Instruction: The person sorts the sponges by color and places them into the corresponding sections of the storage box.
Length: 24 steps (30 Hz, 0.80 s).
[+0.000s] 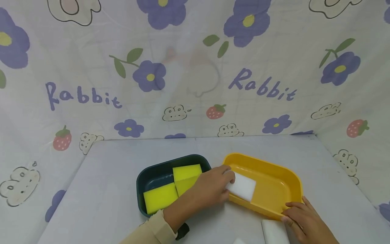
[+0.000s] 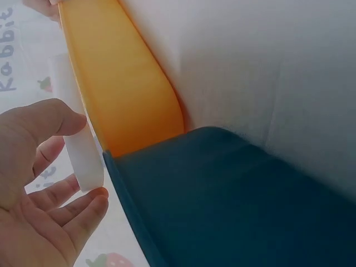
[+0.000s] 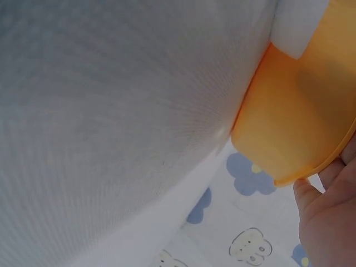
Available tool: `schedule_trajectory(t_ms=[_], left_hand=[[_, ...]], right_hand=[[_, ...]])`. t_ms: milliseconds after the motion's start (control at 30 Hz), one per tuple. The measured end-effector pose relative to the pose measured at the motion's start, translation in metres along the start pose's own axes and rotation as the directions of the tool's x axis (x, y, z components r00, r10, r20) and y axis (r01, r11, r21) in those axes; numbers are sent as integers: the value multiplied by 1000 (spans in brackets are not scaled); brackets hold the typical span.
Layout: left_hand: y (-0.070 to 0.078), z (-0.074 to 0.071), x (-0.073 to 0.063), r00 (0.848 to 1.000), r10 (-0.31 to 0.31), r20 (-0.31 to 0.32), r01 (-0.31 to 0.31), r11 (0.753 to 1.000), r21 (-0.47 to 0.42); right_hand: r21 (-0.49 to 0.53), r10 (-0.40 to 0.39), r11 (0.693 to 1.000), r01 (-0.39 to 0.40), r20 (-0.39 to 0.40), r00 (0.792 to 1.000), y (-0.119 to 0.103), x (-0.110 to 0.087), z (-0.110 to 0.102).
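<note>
My left hand point(image 1: 212, 185) pinches a white sponge block point(image 1: 242, 185) at the left end of the yellow tray point(image 1: 268, 162). In the left wrist view the block point(image 2: 86, 150) sits between thumb and fingers, above the tray's rim; whether it touches the tray floor I cannot tell. With thumb and fingers, my right hand point(image 1: 307, 220) grips the yellow tray's near right rim, also seen in the right wrist view. Beside the yellow tray, to its left, stands a dark green tray point(image 1: 153, 168) holding yellow sponges point(image 1: 160, 197), partly hidden by my left arm.
Another white block point(image 1: 275, 232) lies on the white table point(image 1: 106, 189) in front of the yellow tray, next to my right hand. A corner of a further white piece point(image 1: 239, 241) shows at the bottom edge. A patterned curtain point(image 1: 195, 67) hangs behind the table.
</note>
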<state>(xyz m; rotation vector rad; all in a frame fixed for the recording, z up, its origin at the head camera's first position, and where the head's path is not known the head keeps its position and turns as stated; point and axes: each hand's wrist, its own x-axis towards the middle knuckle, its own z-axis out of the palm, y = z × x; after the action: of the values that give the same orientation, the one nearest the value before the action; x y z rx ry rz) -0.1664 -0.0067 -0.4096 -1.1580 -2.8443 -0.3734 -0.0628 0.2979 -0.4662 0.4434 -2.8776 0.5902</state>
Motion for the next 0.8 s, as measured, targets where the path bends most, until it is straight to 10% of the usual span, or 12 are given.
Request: schedule_trajectory(t_ms=[800], left_hand=[[-1, 3, 34, 969, 14, 246, -44, 992, 117]], right_hand=[[11, 2, 1000, -2, -5, 1000, 1, -1, 3]])
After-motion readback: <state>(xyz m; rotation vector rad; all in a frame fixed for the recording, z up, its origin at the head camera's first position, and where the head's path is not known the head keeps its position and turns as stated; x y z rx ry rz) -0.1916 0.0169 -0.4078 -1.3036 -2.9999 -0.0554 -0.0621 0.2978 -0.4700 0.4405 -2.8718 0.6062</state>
